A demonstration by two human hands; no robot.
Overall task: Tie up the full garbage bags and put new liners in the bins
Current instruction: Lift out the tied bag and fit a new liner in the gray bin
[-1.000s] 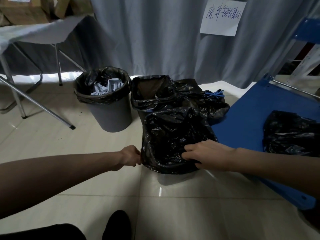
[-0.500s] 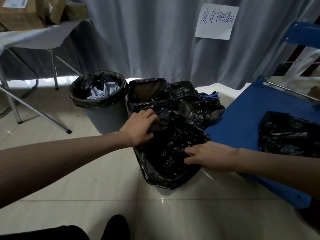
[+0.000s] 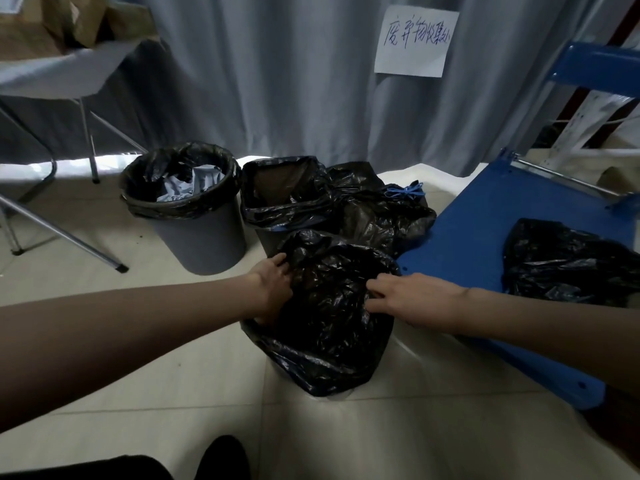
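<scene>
Dim, cool indoor light. A bright strip of daylight shows under the curtain (image 3: 277,64) at left, washing out the floor (image 3: 138,375) there. Soft glare gleams on the floor tiles and on the crinkled black bags (image 3: 329,306). Wide-angle distortion bends the frame edges. The near arms look soft; the bag interiors are lost in shadow.

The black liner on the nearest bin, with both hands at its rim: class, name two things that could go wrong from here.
1. The black liner looks thin and crinkled; the left hand and right hand pull at opposite sides, so it might tear or slip off the rim.
2. The tied bag and the square bin crowd close behind, so an elbow or tug might knock them.
</scene>
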